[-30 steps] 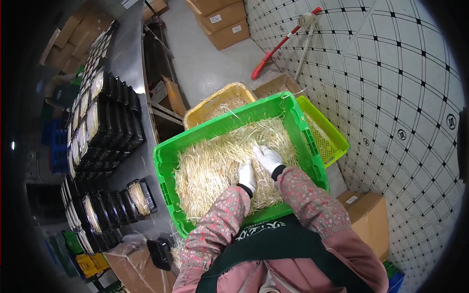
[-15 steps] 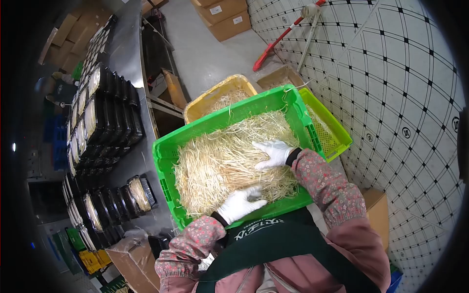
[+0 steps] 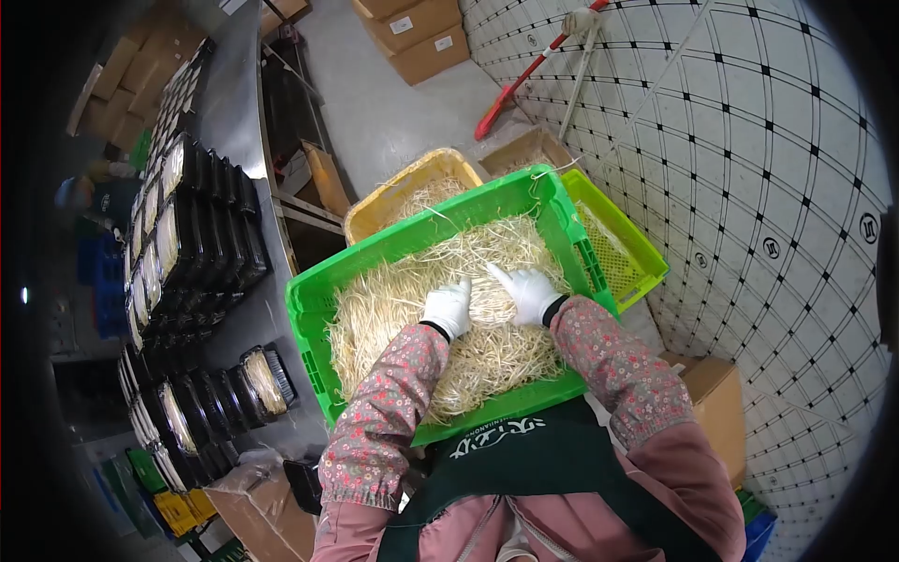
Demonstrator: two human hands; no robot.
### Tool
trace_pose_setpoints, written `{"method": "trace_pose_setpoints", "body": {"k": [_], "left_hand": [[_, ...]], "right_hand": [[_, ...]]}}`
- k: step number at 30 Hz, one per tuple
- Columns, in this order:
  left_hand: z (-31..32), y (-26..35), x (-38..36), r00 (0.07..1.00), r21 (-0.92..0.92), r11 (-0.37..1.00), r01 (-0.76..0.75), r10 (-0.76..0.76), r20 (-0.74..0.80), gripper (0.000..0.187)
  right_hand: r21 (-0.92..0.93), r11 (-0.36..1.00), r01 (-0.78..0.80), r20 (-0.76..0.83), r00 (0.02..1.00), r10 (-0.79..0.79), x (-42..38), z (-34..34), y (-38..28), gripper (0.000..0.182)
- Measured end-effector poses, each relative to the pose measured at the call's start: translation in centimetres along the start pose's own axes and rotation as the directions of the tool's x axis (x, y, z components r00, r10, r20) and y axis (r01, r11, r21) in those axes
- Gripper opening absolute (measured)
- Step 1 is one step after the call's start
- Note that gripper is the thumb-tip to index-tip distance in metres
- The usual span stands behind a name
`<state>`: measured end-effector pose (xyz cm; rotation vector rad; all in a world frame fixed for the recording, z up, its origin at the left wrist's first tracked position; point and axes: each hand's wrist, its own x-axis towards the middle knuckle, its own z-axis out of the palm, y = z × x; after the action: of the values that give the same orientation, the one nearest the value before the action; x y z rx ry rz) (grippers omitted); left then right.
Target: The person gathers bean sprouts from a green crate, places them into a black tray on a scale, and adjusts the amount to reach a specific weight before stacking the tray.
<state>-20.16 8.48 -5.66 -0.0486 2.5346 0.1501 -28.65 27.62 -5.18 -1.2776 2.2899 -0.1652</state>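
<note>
Closer together than before, left hand (image 3: 449,310) and right hand (image 3: 532,296), each grip curled around sprouts (image 3: 490,302)

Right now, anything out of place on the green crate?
Minor: one stray pale strand lies across the far rim of the green crate, and another sticks out at its far-right corner; most lie inside.

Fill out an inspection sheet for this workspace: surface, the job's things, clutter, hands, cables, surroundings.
Surface: metal table along the left, bearing stacked black trays.
Job's things: green crate holding a broad layer of pale sprouts.
Clutter: yellow tub and lime basket beside the crate.
Hands: left hand and right hand, white-gloved, on the sprouts; firmness of grip unclear.
Cables: nothing seen.
Surroundings: patterned wall on the right; cardboard boxes on the floor beyond.
</note>
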Motion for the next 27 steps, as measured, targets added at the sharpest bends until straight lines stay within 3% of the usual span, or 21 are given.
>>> {"method": "trace_pose_setpoints", "body": {"k": [1, 2, 5, 8, 11, 15, 17, 18, 22, 24, 27], "left_hand": [[0.4, -0.3, -0.6, 0.984, -0.083, 0.996, -0.043, 0.028, -0.174, 0.053], [0.7, -0.5, -0.9, 0.99, -0.139, 0.99, -0.009, -0.011, -0.143, 0.053], [-3.2, 0.5, -4.9, 0.991, -0.28, 0.958, 0.059, -0.09, -0.099, 0.053], [-6.4, 1.1, -8.6, 0.988, -0.3, 0.949, 0.098, -0.13, -0.087, 0.042], [-5.9, 0.3, -10.5, 0.976, -0.243, 0.969, 0.053, -0.101, -0.192, 0.045], [-6.5, 0.4, -13.2, 0.932, -0.153, 0.987, -0.046, -0.012, -0.362, 0.047], [-6.3, 0.2, -13.9, 0.865, -0.124, 0.982, -0.14, 0.061, -0.497, 0.05], [-6.4, 0.2, -14.3, 0.884, -0.129, 0.983, -0.13, 0.056, -0.465, 0.052], [-8.8, -0.2, -18.4, 0.941, -0.151, 0.981, -0.124, 0.068, -0.333, 0.062], [-6.9, -0.2, -17.8, 0.856, -0.147, 0.927, -0.344, 0.245, -0.455, 0.067], [-6.1, 2.3, -15.4, 0.892, 0.048, 0.928, -0.369, 0.368, -0.263, 0.084]], "right_hand": [[0.002, 1.0, 0.004, -0.008, 1.0, -0.004, 0.2, 0.0, 0.3, 0.119], [0.004, 1.0, 0.01, -0.014, 1.0, -0.01, 0.3, 0.0, 0.6, 0.114], [0.185, 0.972, 0.142, -0.273, 0.958, -0.088, 0.3, 1.1, 1.2, 0.096], [0.142, 0.962, 0.232, -0.341, 0.924, -0.172, 0.6, -0.3, 0.5, 0.083], [0.121, 0.953, 0.279, -0.427, 0.881, -0.203, 1.6, -0.8, -0.8, 0.072], [0.019, 0.949, 0.316, -0.422, 0.863, -0.279, 2.5, -1.8, -1.8, 0.061], [-0.001, 0.936, 0.352, -0.443, 0.839, -0.316, 2.9, -1.7, -1.7, 0.059], [-0.012, 0.93, 0.366, -0.452, 0.828, -0.332, 3.0, -1.7, -1.6, 0.058], [0.188, 0.98, 0.07, -0.526, 0.849, 0.041, 1.7, -4.0, 2.4, 0.063], [0.18, 0.979, 0.093, -0.552, 0.834, 0.022, 2.6, -5.0, 1.5, 0.063], [0.144, 0.989, -0.038, -0.251, 0.965, 0.074, 4.8, -5.9, -1.5, 0.067]]}}
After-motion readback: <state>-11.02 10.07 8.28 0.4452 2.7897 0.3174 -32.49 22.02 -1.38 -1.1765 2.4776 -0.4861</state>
